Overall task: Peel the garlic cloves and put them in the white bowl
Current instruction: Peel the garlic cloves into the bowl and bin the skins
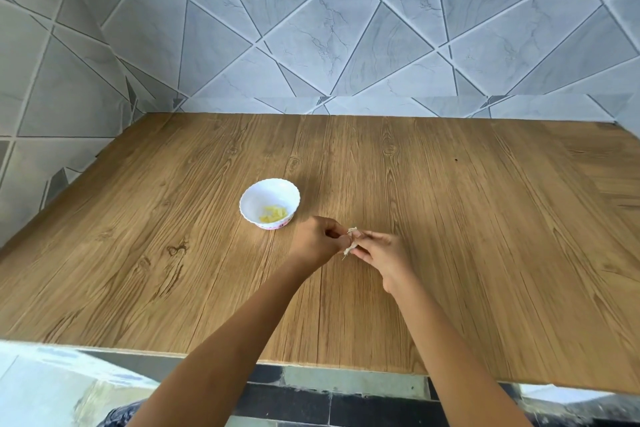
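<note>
Garlic clove (351, 242) in the head view is pinched between both hands, over the middle of the wooden surface (450, 218). The left hand (317, 241) has its fingers (334, 229) curled in, with the tips nipping the clove from the 9 o'clock side. The right hand (382, 255) meets it from 3 o'clock, its fingers (372, 236) longer and flatter but also closed on the clove. Pale shreds of skin (346, 251) hang loose toward 6 o'clock.

The clove is probably very light and firm, and likely slick once bare. Its skin looks dry, thin and easily torn. The best hold is probably across the clove's sides with one hand while the other takes a loose edge of skin at the tip. It is too small here to tell how much skin is left on.

A white bowl (250, 196) stands on the surface near the left hand, at about 10 o'clock from it and not touching it. It has a scalloped rim and holds a small heap of yellowish peeled cloves (273, 214) toward its 6 o'clock side. The rest of its floor shows white.
</note>
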A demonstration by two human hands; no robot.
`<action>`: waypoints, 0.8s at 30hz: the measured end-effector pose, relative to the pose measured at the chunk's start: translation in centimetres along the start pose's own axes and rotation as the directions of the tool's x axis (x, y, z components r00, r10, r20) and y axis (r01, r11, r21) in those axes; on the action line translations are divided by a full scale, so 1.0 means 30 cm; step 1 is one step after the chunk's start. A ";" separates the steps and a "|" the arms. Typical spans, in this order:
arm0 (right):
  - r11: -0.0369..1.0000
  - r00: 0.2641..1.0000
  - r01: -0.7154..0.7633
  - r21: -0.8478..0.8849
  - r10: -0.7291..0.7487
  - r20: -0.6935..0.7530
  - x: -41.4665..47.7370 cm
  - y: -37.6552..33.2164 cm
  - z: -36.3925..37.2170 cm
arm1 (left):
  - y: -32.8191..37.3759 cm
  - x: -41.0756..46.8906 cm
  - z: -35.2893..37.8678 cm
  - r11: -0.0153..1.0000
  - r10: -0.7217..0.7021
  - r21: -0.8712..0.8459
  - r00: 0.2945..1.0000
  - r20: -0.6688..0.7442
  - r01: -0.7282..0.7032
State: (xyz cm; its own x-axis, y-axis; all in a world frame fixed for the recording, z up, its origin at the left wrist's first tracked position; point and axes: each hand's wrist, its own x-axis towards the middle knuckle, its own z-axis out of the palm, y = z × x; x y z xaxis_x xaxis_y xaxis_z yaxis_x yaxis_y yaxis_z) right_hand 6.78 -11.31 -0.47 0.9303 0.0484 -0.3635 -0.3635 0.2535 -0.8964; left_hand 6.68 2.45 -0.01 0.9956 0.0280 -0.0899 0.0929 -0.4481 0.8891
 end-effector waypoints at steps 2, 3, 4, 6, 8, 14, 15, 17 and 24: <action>1.000 1.000 0.009 0.004 -0.009 0.024 0.001 0.007 -0.005 | 0.001 0.002 0.001 0.983 -0.078 -0.166 0.997 -0.004 0.076; 0.998 0.999 0.039 -0.042 -0.038 0.031 0.002 0.013 -0.010 | 0.004 -0.001 0.002 0.947 -0.129 -0.294 0.992 0.014 0.127; 0.991 0.996 0.086 -0.107 -0.083 0.037 0.003 0.023 -0.014 | 0.006 -0.004 0.001 0.902 -0.163 -0.400 0.986 0.037 0.164; 0.956 0.980 0.199 -0.215 -0.190 0.062 0.005 0.036 -0.024 | 0.003 -0.003 0.003 0.843 -0.185 -0.500 0.980 0.079 0.199; 0.903 0.954 0.301 -0.306 -0.289 0.083 0.006 0.041 -0.030 | 0.002 -0.002 0.002 0.829 -0.168 -0.520 0.978 0.121 0.206; 0.821 0.907 0.413 -0.395 -0.410 0.095 0.011 0.049 -0.023 | 0.016 0.027 -0.002 0.842 -0.174 -0.491 0.975 0.140 0.221; 0.829 0.909 0.408 -0.381 -0.408 0.087 0.010 0.050 -0.019 | 0.014 0.027 0.001 0.848 -0.184 -0.480 0.974 0.131 0.225; 0.839 0.914 0.391 -0.379 -0.403 0.052 0.012 0.055 -0.014 | 0.006 0.029 0.005 0.844 -0.202 -0.482 0.972 0.124 0.237; 0.878 0.945 0.282 -0.386 -0.324 -0.048 0.034 0.067 0.008 | -0.007 0.019 0.014 0.772 -0.255 -0.577 0.962 0.102 0.266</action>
State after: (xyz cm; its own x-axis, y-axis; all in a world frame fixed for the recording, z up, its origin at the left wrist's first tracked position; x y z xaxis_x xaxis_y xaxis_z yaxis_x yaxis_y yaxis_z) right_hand 7.02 -10.51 -2.59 0.9945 -0.0828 -0.0647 -0.0757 -0.1369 -0.9877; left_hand 7.22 2.19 -0.43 0.9321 0.0497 -0.3587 0.3452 0.1768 0.9217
